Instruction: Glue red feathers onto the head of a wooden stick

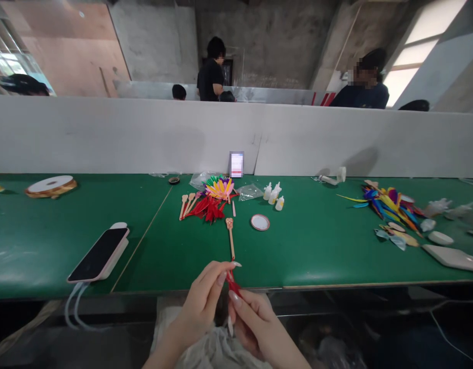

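One long white partition [152,136] crosses the far side, with one green tabletop [313,256] in front of it. At the near edge, centre, are two bare hands: the right hand [255,318] grasps one red feathery piece [231,281] between thumb and fingers, while the left hand [205,293] has bent fingers at that piece's far end; whether they grip it, I cannot tell. Two multicoloured feather heaps lie farther off, one at centre [213,200], one at right [392,205]. One large dark-screened phone [100,253] lies near left, one round disc [51,186] far left. One smaller phone [237,164] stands against the partition. One wooden stick [231,241] lies just beyond the fingers, one round dish [260,222] to its right, and at least three small white bottles [274,196] farther away.
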A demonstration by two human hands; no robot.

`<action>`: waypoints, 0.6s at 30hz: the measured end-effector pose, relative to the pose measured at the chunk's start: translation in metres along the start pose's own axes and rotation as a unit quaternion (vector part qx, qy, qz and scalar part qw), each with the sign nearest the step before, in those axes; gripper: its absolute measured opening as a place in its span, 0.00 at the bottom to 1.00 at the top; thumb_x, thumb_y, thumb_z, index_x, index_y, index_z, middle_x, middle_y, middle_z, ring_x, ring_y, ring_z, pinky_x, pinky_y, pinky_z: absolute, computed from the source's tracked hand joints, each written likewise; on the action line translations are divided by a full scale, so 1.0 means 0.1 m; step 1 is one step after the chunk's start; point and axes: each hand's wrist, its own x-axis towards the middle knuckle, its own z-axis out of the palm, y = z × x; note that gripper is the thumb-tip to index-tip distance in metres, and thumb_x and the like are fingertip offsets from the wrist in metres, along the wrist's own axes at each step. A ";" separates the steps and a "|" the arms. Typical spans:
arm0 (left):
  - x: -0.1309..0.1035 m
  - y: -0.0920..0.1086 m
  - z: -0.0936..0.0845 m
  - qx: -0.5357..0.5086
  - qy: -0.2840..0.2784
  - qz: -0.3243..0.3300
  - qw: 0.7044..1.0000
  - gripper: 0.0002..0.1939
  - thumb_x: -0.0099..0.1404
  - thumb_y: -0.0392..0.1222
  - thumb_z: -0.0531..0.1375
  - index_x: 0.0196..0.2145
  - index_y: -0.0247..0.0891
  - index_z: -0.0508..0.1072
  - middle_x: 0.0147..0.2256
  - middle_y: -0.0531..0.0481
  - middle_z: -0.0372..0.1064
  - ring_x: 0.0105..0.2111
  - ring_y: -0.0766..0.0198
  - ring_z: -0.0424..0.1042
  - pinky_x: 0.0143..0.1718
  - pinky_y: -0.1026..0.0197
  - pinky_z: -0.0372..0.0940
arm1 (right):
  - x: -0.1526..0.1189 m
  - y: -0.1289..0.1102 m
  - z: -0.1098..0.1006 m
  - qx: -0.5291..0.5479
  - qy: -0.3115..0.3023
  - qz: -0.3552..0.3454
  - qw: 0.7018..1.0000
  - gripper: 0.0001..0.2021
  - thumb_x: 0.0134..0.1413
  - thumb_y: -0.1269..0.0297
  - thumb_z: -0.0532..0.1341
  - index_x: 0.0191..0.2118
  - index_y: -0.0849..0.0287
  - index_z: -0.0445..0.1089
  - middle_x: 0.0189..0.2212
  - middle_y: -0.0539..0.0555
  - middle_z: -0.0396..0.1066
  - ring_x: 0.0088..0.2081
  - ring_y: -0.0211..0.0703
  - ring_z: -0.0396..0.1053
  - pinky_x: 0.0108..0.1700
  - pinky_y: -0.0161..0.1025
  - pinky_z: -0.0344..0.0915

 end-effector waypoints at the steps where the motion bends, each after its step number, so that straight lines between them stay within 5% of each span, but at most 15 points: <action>1: 0.00 0.00 -0.01 0.005 -0.007 0.001 1.000 0.14 0.68 0.36 0.46 0.49 0.45 0.64 0.38 0.50 0.66 0.37 0.67 0.67 0.39 0.67 0.62 | 0.00 -0.01 -0.01 -0.004 0.002 -0.003 1.000 0.22 0.52 0.44 0.56 0.25 0.60 0.61 0.07 0.38 0.49 0.08 0.25 0.40 0.10 0.26 0.37; 10: -0.04 0.03 -0.06 0.096 -0.019 0.078 0.992 0.08 0.66 0.33 0.49 0.36 0.39 0.66 0.30 0.50 0.67 0.32 0.67 0.67 0.34 0.67 0.64 | 0.10 0.04 -0.09 0.073 -0.031 -0.018 0.997 0.21 0.51 0.45 0.58 0.28 0.62 0.64 0.07 0.39 0.53 0.07 0.26 0.42 0.10 0.26 0.45; 18: -0.09 -0.08 -0.21 0.173 -0.042 0.170 0.969 0.18 0.64 0.32 0.52 0.51 0.43 0.65 0.38 0.48 0.71 0.38 0.65 0.69 0.39 0.66 0.65 | 0.11 0.08 -0.11 0.128 -0.077 -0.004 0.989 0.18 0.51 0.51 0.61 0.27 0.63 0.63 0.11 0.42 0.59 0.09 0.26 0.50 0.12 0.25 0.50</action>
